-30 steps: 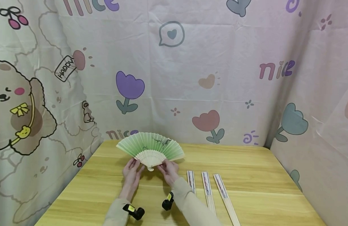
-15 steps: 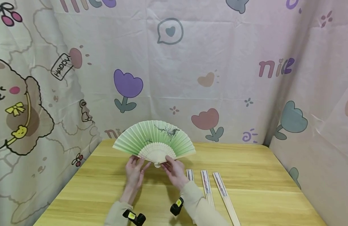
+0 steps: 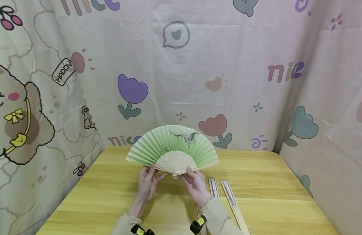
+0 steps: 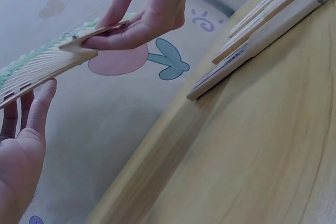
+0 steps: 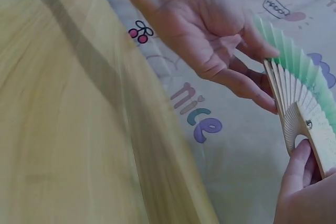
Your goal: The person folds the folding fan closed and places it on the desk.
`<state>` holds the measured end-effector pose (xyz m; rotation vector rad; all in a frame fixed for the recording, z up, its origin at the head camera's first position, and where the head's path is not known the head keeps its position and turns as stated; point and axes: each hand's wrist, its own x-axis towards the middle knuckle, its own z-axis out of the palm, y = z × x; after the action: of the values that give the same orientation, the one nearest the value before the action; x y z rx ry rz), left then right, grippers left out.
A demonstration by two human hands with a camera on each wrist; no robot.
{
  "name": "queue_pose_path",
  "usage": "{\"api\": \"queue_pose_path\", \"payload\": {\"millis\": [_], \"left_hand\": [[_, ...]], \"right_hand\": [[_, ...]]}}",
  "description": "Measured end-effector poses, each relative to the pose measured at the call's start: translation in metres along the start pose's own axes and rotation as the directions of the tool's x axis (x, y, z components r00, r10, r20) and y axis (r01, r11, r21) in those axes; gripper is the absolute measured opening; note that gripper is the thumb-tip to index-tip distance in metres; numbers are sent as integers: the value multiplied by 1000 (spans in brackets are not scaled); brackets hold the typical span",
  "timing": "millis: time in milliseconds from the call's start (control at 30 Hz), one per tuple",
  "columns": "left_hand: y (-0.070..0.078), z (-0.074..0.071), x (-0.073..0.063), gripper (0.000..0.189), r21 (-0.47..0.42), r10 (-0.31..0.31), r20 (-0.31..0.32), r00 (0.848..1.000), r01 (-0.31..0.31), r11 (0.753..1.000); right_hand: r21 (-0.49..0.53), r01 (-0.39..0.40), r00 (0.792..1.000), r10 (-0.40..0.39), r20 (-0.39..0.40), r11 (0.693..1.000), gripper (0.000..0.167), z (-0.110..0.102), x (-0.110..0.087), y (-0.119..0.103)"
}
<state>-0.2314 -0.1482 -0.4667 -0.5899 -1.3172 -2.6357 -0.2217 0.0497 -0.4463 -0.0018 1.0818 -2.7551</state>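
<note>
A green folding fan (image 3: 195,147) is spread wide above the table, its face printed with dark branches and its pale ribs meeting at a pivot at the bottom. My left hand (image 3: 146,184) pinches the lower left edge, thumb in front and fingers behind. On the other side my right hand (image 3: 198,187) grips the outer rib near the pivot, thumb on the front. Seen edge-on in the left wrist view, the fan (image 4: 50,66) hangs between both hands. The right wrist view shows the left thumb pressing the end ribs (image 5: 278,77).
Folded fans lie on the wooden table (image 3: 275,182) to the right: one folded fan (image 3: 235,207) fully beside my sleeve, another folded fan (image 3: 214,188) and a third partly hidden under my right arm. A printed cloth (image 3: 181,81) hangs behind the table.
Both hands have carried the spread fan to the right and raised it. It has tipped up so more of its green face shows, and my right forearm now covers more of the folded fans.
</note>
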Motion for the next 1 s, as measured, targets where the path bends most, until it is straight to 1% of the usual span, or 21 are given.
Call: {"api": "queue_pose_path", "payload": {"millis": [67,167,300,400,533,633,700,900,1000], "left_hand": [[-2,1,-1,35,12,8,20,1000,-9,1000],[-5,3,-2,34,10,30,46,999,-30,999],[-8,5,-3,37,-38,59,104,993,-55,998],[-10,6,-2,41,-71,74,144,987,-64,995],[-13,7,-2,41,-74,83,183,980,-71,995],[-15,7,-2,40,-77,88,207,974,-73,994],[-17,7,-3,40,-80,86,207,975,-70,994],[-22,8,-2,37,-62,65,166,984,-55,997],[-24,9,-2,33,-51,58,152,987,-51,997]], "right_hand": [[15,0,1000,0,11,1000,55,-4,-4,-2],[45,-3,1000,2,9,999,62,-10,-10,-5],[65,-1,1000,3,-31,998,61,-18,-17,-7],[60,1,999,1,-32,998,62,-23,-21,-10],[53,5,1000,-4,-21,999,63,-27,-24,-12],[43,1,999,0,-34,999,58,-30,-26,-13],[40,-4,999,5,-37,999,53,-32,-27,-14],[49,-7,999,8,-33,999,31,-34,-28,-15],[28,-14,999,15,-37,1000,22,-35,-28,-15]]}}
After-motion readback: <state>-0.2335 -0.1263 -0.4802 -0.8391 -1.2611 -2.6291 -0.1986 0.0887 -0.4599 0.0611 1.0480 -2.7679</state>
